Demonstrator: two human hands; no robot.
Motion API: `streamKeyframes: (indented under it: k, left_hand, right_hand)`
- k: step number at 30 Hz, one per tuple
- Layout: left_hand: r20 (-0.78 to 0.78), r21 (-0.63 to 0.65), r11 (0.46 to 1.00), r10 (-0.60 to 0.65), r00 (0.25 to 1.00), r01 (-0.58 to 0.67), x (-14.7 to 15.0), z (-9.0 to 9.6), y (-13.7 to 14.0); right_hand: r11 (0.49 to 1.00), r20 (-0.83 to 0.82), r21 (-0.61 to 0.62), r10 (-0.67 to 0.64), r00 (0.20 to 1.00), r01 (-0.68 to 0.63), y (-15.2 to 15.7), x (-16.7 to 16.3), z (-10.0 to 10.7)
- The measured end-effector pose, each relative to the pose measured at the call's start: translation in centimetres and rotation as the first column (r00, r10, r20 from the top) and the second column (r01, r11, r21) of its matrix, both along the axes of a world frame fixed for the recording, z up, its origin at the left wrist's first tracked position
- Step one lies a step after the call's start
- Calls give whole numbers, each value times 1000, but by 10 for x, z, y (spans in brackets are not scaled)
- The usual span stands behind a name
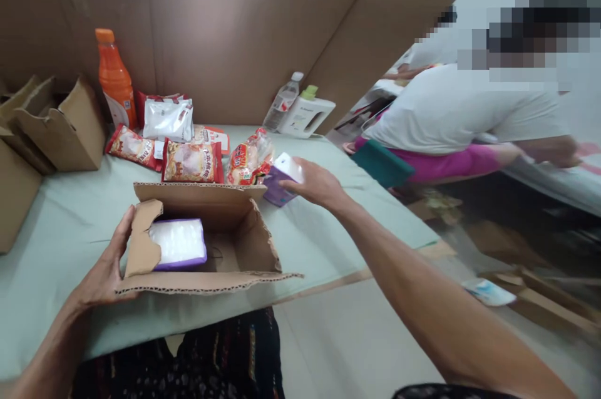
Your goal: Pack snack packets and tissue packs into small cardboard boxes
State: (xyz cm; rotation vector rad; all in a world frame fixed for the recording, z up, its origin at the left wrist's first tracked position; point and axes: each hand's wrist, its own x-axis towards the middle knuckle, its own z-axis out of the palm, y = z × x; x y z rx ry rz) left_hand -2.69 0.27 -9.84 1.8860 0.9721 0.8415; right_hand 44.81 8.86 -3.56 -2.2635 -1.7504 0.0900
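Observation:
An open cardboard box [206,282] sits near the table's front edge, its flaps up. My left hand [104,275] grips its left end, thumb along the side and the other fingers partly hidden beneath. Inside the box, at the left, lies a purple-and-white tissue pack [181,243]; bare cardboard bottom shows to its right. Just beyond the box's right back corner, my right hand [315,182] is closed on a second purple-and-white tissue pack [277,191]. That pack is beside a clear bag of food with red print [248,160].
Behind the box are red snack packets [192,162], a silver pouch [168,119], an orange drink bottle [116,79], a clear bottle [284,101] and a white jug [307,114]. Cardboard boxes [70,129] stand left; a cardboard wall [225,42] closes the back. Another person [460,111] bends at right.

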Motion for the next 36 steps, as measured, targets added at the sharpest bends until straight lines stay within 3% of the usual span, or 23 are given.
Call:
streamKeyframes:
  k: [2,3,6,8,10,13,15,17,20,23,26,28,30,32,33,36]
  left_hand:
    - [-2,-22,1000,17,1000,-17,2,-2,-2]
    - [-8,-34,999,20,1000,-21,3,-2,-3]
    - [-14,-64,998,7,1000,-8,5,-1,-7]
    - [-3,-67,998,-2,1000,2,5,0,-8]
    - [1,-52,999,2,1000,-1,5,0,-8]
    - [-4,-34,999,4,1000,-4,6,-1,-7]
    - [-11,-40,999,0,1000,-1,7,0,-8]
    - [-9,-41,999,-4,1000,3,8,1,-8]
    - [7,-23,999,-25,1000,25,8,1,-8]
    - [6,-22,999,-36,999,36,7,-1,-5]
    - [-8,-29,999,-19,1000,19,5,-2,-3]
    - [-14,-31,1000,1,1000,-2,5,-3,-2]
    - [-17,-27,1000,9,1000,-9,4,-3,-2]
    - [-20,-14,1000,1,1000,-1,3,-3,-2]
    - [-24,-7,1000,0,1000,0,2,-3,-1]
    - [-36,18,1000,14,999,-13,1,-7,1]
  right_hand:
    - [997,15,62,50,999,-51,-2,-4,1]
    - [985,3,160,63,998,-63,-7,-7,8]
    - [869,-93,474,213,973,-145,-40,-28,47]
    - [817,-116,492,405,907,-302,-67,-58,77]
    - [733,-123,370,647,752,-571,-88,-96,98]
    - [490,-159,85,866,473,-868,-94,-147,106]
    - [396,-147,-116,900,410,-911,-86,-170,99]
    - [367,-112,-275,906,409,-889,-77,-186,87]
    - [363,-87,-371,903,421,-855,-69,-203,69]
    - [406,-74,-344,887,455,-847,-69,-211,62]
    - [478,-96,-190,860,501,-857,-78,-197,73]
    - [573,-125,9,813,568,-819,-90,-173,89]
    - [688,-161,222,725,669,-692,-105,-139,106]
    - [765,-218,440,599,770,-471,-116,-98,117]
    - [771,-250,542,528,812,-334,-118,-77,118]
    - [698,-315,715,260,913,48,-111,-11,105]
